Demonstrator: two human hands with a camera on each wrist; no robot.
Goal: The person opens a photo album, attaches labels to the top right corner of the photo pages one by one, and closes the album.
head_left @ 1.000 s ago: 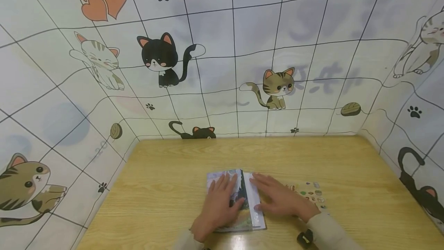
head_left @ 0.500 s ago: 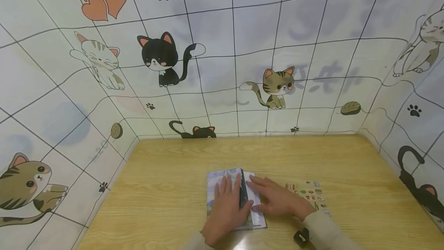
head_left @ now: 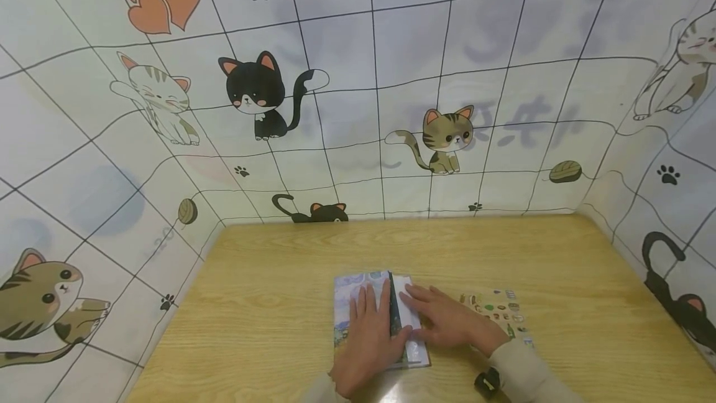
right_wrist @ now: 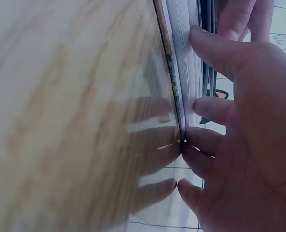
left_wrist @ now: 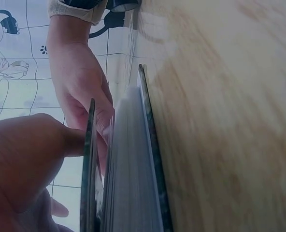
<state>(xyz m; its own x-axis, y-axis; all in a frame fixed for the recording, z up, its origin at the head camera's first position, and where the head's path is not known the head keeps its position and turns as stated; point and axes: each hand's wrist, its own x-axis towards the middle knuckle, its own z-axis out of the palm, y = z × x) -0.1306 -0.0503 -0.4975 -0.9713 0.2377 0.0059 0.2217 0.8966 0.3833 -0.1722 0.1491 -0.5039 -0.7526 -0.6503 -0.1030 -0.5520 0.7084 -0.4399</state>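
A hardcover notebook (head_left: 345, 285) with a painted landscape cover lies on the table, its front cover raised slightly above white pages (head_left: 406, 303) that show along the right side. My left hand (head_left: 371, 338) rests on the cover, fingers straight and pointing away, thumb reaching to the cover's right edge. From the right, my right hand (head_left: 447, 322) touches the pages with extended fingers. In the right wrist view, the right thumb and fingertips meet the edges of the page block (right_wrist: 184, 53). The left wrist view shows a narrow gap between the cover (left_wrist: 88, 164) and the pages.
A sheet of small colourful food pictures (head_left: 506, 313) lies to the right, partly behind my right forearm. The wooden table (head_left: 252, 303) is enclosed by cat-printed walls (head_left: 347, 111). A black device (head_left: 486, 383) sits at my right wrist.
My left hand has slid a little to the right across the cover, its thumb now nearer the exposed pages. My right hand has barely moved.
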